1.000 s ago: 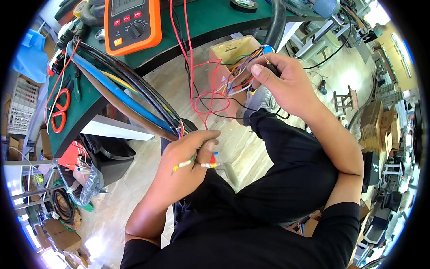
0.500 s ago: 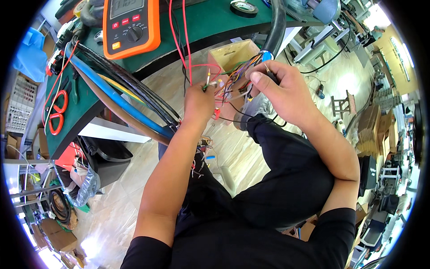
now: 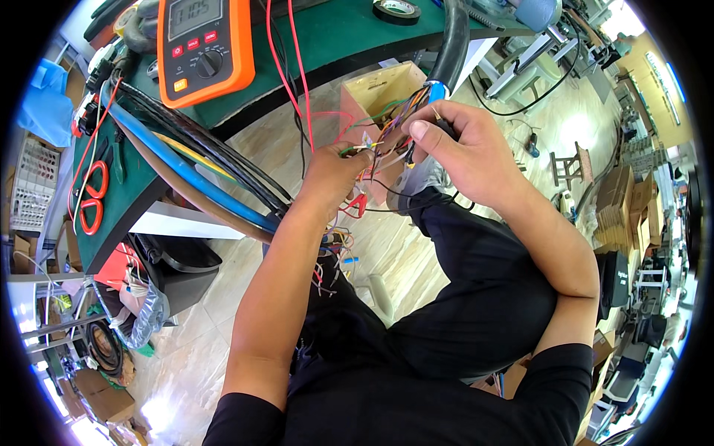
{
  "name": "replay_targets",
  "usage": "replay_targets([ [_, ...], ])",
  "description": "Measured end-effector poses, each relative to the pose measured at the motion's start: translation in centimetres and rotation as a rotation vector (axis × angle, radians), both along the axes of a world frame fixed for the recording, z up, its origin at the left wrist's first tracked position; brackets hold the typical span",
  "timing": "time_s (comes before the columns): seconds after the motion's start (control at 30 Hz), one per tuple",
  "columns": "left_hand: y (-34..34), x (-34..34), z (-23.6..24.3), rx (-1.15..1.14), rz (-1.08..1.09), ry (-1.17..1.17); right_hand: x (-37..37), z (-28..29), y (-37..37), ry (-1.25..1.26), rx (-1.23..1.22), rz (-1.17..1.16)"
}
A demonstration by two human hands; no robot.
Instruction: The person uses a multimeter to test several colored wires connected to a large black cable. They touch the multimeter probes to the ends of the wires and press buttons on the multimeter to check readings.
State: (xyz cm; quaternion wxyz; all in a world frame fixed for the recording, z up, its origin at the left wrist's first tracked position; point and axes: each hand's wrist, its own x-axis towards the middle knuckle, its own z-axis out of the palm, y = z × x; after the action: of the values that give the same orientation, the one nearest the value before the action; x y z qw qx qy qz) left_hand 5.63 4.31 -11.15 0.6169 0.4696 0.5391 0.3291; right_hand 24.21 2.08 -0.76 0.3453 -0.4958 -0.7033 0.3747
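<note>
My left hand [image 3: 333, 175] is closed in a pinch on thin wires [image 3: 349, 151], a green one among them, at the near end of a multicoloured wire bundle [image 3: 405, 113]. The bundle fans out of a thick black cable [image 3: 455, 46] with a blue band at its mouth. Just right of the bundle, my right hand [image 3: 476, 152] is closed around a black test probe [image 3: 446, 126] whose thin metal tip points up. A red alligator clip [image 3: 358, 207] hangs below my left fingers. Exactly which wire ends lie between those fingertips is hidden.
An orange multimeter [image 3: 239, 56] lies on the green-topped bench [image 3: 327, 37], with red and black leads running down. Black tape [image 3: 396, 10], red-handled scissors [image 3: 94, 195] and thick blue, brown and black cables [image 3: 193, 182] are near. A wooden box [image 3: 357, 93] stands behind the bundle.
My left hand has shifted slightly right toward the bundle, and the metal pin upright in its fingers no longer shows. The red clip shows lower. My right hand has hardly moved.
</note>
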Motion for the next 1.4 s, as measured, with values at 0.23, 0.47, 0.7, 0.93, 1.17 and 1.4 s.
replay_targets([
  [0.23, 0.1, 0.3, 0.5, -0.065, -0.038, -0.028, -0.3, 0.1, -0.1, 0.059, -0.029, -0.007],
  [0.47, 0.0, 0.2, 0.5, -0.033, -0.065, -0.03, 0.2, 0.0, 0.2, -0.013, -0.009, -0.02],
  [0.7, -0.3, 0.2, 0.3, -0.006, -0.007, -0.013, 0.3, 0.0, 0.3, -0.01, 0.016, -0.013],
  [0.93, -0.4, -0.2, 0.3, 0.02, -0.082, 0.071, 0.3, -0.2, 0.2, 0.025, 0.0, -0.022],
  [1.17, -1.0, -0.3, 1.4, 0.058, 0.193, -0.104, 0.2, 0.1, 0.2, 0.006, -0.016, -0.029],
  [1.4, -2.1, -1.9, 4.8, -0.091, 0.134, -0.371, -0.6, -0.1, -0.2, -0.135, -0.007, 0.034],
])
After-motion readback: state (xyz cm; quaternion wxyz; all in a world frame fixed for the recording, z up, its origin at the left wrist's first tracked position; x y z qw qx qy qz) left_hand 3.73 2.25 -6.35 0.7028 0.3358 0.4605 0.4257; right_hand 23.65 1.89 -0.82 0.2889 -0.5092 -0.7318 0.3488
